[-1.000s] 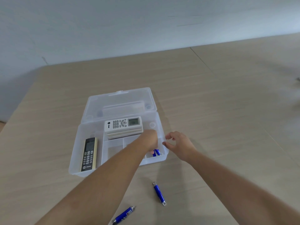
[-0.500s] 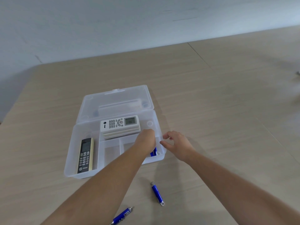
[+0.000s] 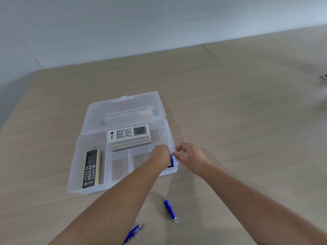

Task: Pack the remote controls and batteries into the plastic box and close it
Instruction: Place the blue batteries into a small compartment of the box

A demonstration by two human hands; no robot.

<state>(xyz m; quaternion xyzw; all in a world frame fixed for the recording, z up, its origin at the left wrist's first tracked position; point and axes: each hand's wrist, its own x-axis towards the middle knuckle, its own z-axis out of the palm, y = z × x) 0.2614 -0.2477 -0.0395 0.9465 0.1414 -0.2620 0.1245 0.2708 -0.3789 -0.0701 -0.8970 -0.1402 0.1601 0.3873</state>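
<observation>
A clear plastic box (image 3: 88, 189) lies open on the table, its lid (image 3: 123, 110) folded back. A white remote (image 3: 128, 134) rests in the rear compartment. In the left compartment lies a black remote (image 3: 91, 167). My left hand (image 3: 160, 154) reaches down into the front right compartment, its fingers hidden. Blue batteries (image 3: 171, 160) show just beside it; whether it grips them I cannot tell. My right hand (image 3: 190, 156) is at the box's right wall, thumb and fingertips pinching the rim.
Two blue pen-shaped lights lie on the wooden table in front of the box, one (image 3: 169, 208) to the right of my left forearm, the other (image 3: 134, 233) partly under it. A pale wall stands behind the table. A small grey object (image 3: 324, 76) sits at the far right edge.
My left hand stays down in the front right compartment. My right hand has edged a little closer to the box's right rim. The remotes have not moved.
</observation>
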